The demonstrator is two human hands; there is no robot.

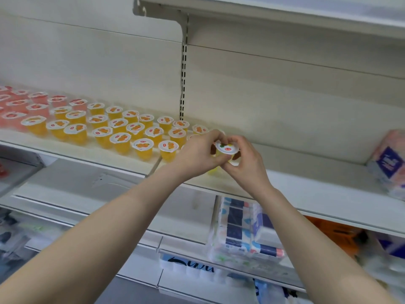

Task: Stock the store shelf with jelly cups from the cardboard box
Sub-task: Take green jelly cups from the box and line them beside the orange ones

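The left hand (pixel 197 155) and the right hand (pixel 246 165) meet above the front part of the shelf (pixel 306 181), just right of the slotted upright (pixel 183 69) in the back wall. Each hand curls its fingers and thumb round the same jelly cup (pixel 226 148). They pinch it between them, with its white lid facing up.

To the right of the hands the shelf runs open from its front lip to the back wall, as far as a tissue pack (pixel 388 170) at the far right edge. Another shelf (pixel 285 16) overhangs well above.

To the left, rows of orange cups (pixel 122 132) crowd the shelf right up to the left hand. The nearest stands just beside it, and a few are partly hidden behind it. Pink cups (pixel 17 104) fill the far left end. A yellowish blur sits under the hands; I cannot tell what it is. More tissue packs (pixel 243 233) lie on the shelf below, under the right forearm.
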